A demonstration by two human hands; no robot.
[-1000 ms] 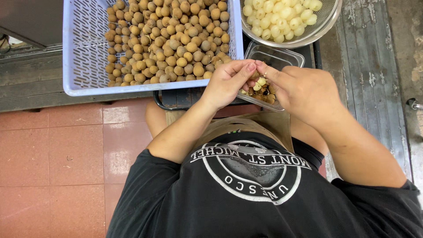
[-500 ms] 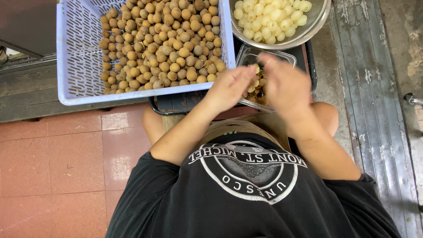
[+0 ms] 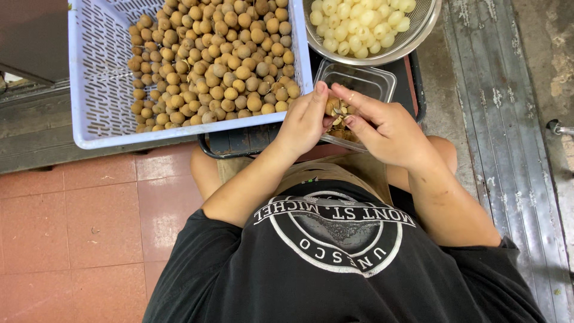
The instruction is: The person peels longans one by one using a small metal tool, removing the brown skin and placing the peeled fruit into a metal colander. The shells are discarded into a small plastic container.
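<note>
My left hand (image 3: 308, 116) and my right hand (image 3: 382, 125) meet over the small clear plastic tub (image 3: 359, 84), fingers pinched together on one small brown round fruit (image 3: 332, 107) — it sits between both sets of fingertips, just above the tub, where bits of brown shell lie. To my left stands the pale blue perforated plastic basket (image 3: 101, 90), heaped with unpeeled brown fruits (image 3: 221, 54). Ahead, touching the tub's far edge, is the round metal bowl (image 3: 412, 42) holding peeled pale yellowish fruits (image 3: 359, 24) — all above the red tiled floor (image 3: 78, 221).
</note>
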